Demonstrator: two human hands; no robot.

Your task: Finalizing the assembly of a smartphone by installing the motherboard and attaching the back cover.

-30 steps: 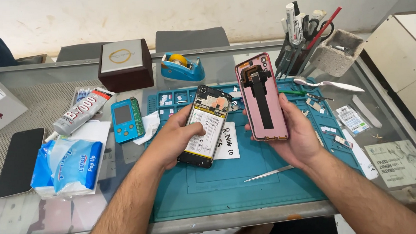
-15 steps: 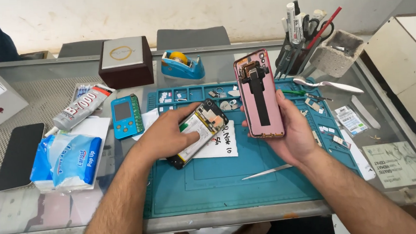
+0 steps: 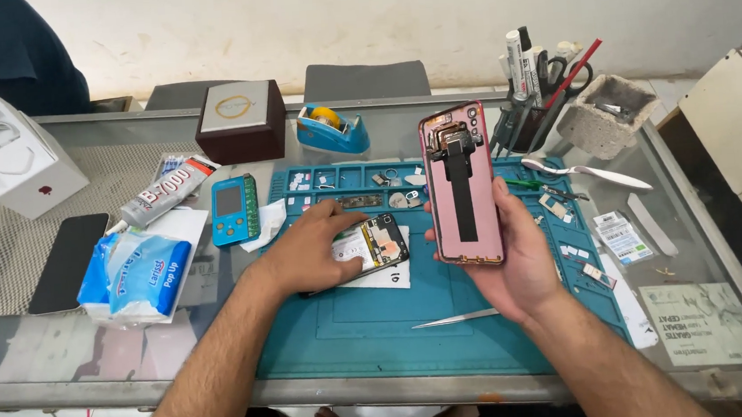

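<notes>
Left hand (image 3: pixel 308 253) is pressing flat on opened black phone body (image 3: pixel 372 245) on teal rubber mat (image 3: pixel 398 330); right hand (image 3: pixel 516 263) is gripping upright pink plastic back cover (image 3: pixel 460 184).

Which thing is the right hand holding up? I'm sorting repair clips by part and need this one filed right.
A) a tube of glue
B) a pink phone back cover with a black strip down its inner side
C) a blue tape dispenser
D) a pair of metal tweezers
B: the right hand holds the pink phone back cover upright above the blue mat, while the tweezers lie untouched on the mat.
</notes>
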